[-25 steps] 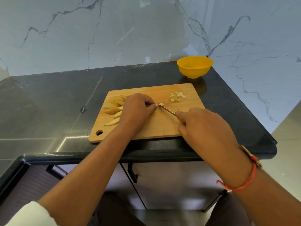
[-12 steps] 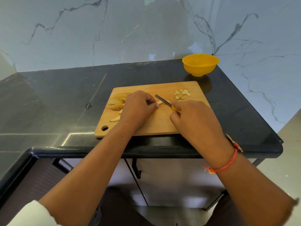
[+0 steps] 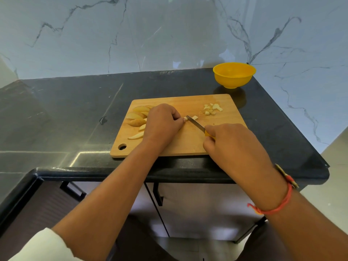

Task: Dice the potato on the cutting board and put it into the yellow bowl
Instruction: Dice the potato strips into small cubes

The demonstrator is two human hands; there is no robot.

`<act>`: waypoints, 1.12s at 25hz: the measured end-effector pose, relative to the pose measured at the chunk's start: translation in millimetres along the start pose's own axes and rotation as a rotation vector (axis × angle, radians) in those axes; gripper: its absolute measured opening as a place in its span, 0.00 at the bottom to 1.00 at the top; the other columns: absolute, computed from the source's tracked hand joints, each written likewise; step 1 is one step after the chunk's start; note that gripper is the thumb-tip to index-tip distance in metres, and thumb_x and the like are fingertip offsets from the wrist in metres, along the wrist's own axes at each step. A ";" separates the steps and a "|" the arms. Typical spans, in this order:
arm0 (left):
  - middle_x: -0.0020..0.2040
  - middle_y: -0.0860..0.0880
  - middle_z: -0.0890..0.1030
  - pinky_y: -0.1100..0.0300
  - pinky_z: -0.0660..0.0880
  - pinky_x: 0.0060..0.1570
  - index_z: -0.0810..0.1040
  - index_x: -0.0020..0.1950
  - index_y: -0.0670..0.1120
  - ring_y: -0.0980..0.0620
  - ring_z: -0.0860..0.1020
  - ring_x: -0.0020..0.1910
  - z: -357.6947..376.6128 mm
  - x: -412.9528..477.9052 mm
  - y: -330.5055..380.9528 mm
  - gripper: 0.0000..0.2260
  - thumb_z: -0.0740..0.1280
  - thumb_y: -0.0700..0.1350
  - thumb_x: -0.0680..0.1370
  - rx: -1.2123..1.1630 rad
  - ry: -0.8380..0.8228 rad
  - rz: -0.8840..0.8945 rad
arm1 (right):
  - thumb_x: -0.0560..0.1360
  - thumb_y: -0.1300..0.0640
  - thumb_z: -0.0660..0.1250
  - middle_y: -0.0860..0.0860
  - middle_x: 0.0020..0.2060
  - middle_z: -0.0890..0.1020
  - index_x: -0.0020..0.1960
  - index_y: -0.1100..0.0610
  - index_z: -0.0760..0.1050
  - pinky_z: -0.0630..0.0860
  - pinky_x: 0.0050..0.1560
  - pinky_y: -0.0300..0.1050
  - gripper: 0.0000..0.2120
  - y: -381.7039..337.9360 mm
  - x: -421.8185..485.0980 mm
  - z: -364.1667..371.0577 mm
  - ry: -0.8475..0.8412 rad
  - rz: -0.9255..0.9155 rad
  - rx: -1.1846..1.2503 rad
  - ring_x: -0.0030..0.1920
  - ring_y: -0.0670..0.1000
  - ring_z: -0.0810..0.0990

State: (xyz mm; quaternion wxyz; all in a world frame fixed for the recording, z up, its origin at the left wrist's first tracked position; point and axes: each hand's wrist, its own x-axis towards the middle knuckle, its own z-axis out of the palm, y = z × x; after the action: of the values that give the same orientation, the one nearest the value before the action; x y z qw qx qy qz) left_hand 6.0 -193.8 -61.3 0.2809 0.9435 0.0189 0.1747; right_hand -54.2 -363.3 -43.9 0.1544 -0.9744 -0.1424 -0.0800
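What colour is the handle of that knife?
Yellow. A bit of the knife handle peeks out of the right hand, seen in the head view.

Most of the knife handle — inside the right hand; potato strip largely under left fingers.

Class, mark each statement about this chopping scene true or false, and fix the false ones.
1. The right hand holds the knife. True.
2. The bowl holds diced potato. False: it looks empty; the dice lie on the board.
3. Wedges lie left of the left hand. True.
4. The left hand holds nothing. False: it pinches a potato strip on the board.
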 end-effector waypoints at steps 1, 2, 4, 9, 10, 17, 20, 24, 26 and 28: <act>0.38 0.56 0.80 0.71 0.67 0.36 0.86 0.46 0.47 0.59 0.75 0.37 0.1 -0.6 -0.2 0.05 0.72 0.48 0.76 0.000 -0.002 0.007 | 0.82 0.53 0.55 0.48 0.39 0.75 0.64 0.48 0.75 0.77 0.48 0.44 0.15 2.1 -3.8 -2.3 -0.011 -0.004 -0.019 0.41 0.48 0.75; 0.39 0.56 0.80 0.72 0.66 0.36 0.86 0.46 0.47 0.59 0.75 0.37 -0.1 -1.4 -0.4 0.05 0.72 0.48 0.77 0.000 -0.002 0.015 | 0.82 0.53 0.55 0.47 0.38 0.74 0.64 0.48 0.75 0.77 0.47 0.44 0.15 4.1 -7.7 -4.8 -0.017 -0.008 -0.032 0.40 0.48 0.75; 0.40 0.56 0.82 0.72 0.68 0.38 0.86 0.47 0.48 0.59 0.76 0.38 -1.5 -2.8 -1.4 0.06 0.71 0.48 0.77 -0.006 -0.010 0.028 | 0.82 0.52 0.55 0.47 0.37 0.74 0.67 0.47 0.74 0.77 0.46 0.43 0.16 6.4 -15.1 -9.0 0.011 -0.011 -0.028 0.40 0.49 0.75; 0.46 0.54 0.84 0.71 0.69 0.40 0.86 0.51 0.48 0.57 0.78 0.44 -7.3 -3.9 -5.2 0.07 0.71 0.49 0.76 0.005 -0.060 0.018 | 0.82 0.51 0.57 0.47 0.39 0.75 0.71 0.46 0.71 0.77 0.47 0.42 0.18 0.9 -11.6 -6.3 0.161 -0.028 0.039 0.40 0.48 0.75; 0.47 0.54 0.84 0.71 0.69 0.40 0.86 0.51 0.48 0.57 0.78 0.44 -7.5 -4.3 -5.1 0.07 0.71 0.49 0.76 0.004 -0.057 0.015 | 0.82 0.51 0.57 0.47 0.40 0.75 0.71 0.46 0.71 0.77 0.48 0.43 0.18 -1.7 -6.4 -4.0 0.172 -0.036 0.045 0.41 0.47 0.75; 0.45 0.53 0.84 0.68 0.70 0.42 0.86 0.48 0.47 0.56 0.79 0.44 -6.1 -6.5 -3.3 0.05 0.72 0.47 0.76 -0.037 -0.027 -0.018 | 0.81 0.51 0.56 0.50 0.45 0.80 0.65 0.49 0.76 0.77 0.50 0.47 0.16 -14.3 9.4 8.7 0.114 -0.039 0.084 0.46 0.48 0.77; 0.42 0.52 0.84 0.65 0.74 0.45 0.86 0.45 0.46 0.56 0.79 0.43 -4.5 -7.1 -3.0 0.05 0.72 0.47 0.76 -0.052 0.004 -0.020 | 0.82 0.52 0.55 0.49 0.44 0.77 0.66 0.49 0.75 0.76 0.52 0.46 0.16 -11.6 6.6 5.5 0.029 -0.029 0.050 0.48 0.49 0.77; 0.43 0.53 0.84 0.64 0.75 0.46 0.86 0.46 0.46 0.56 0.79 0.44 -4.7 -8.9 -2.2 0.05 0.72 0.46 0.76 -0.057 0.005 -0.007 | 0.82 0.53 0.55 0.49 0.44 0.78 0.66 0.49 0.73 0.77 0.52 0.47 0.15 -3.4 -5.7 -3.9 -0.064 -0.010 -0.009 0.46 0.50 0.77; 0.46 0.53 0.84 0.66 0.74 0.46 0.86 0.48 0.47 0.57 0.79 0.45 -6.7 -9.4 -2.5 0.05 0.72 0.46 0.76 -0.040 -0.015 0.012 | 0.82 0.52 0.55 0.48 0.40 0.77 0.65 0.48 0.74 0.79 0.48 0.46 0.15 1.5 -15.5 -8.0 -0.007 -0.018 -0.033 0.41 0.49 0.76; 0.48 0.54 0.84 0.69 0.72 0.44 0.85 0.51 0.48 0.58 0.78 0.46 -10.9 -9.1 -3.6 0.06 0.71 0.47 0.77 -0.021 -0.061 0.028 | 0.82 0.51 0.55 0.47 0.39 0.77 0.66 0.47 0.74 0.78 0.46 0.43 0.16 3.6 -23.2 -11.8 0.081 -0.032 -0.015 0.39 0.48 0.76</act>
State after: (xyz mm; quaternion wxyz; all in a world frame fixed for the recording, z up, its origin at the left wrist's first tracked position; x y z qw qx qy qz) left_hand -6.0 -186.3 -57.6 0.2886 0.9456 -0.0046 0.1500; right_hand -76.3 -376.2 -38.5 0.1511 -0.9692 -0.1509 -0.1228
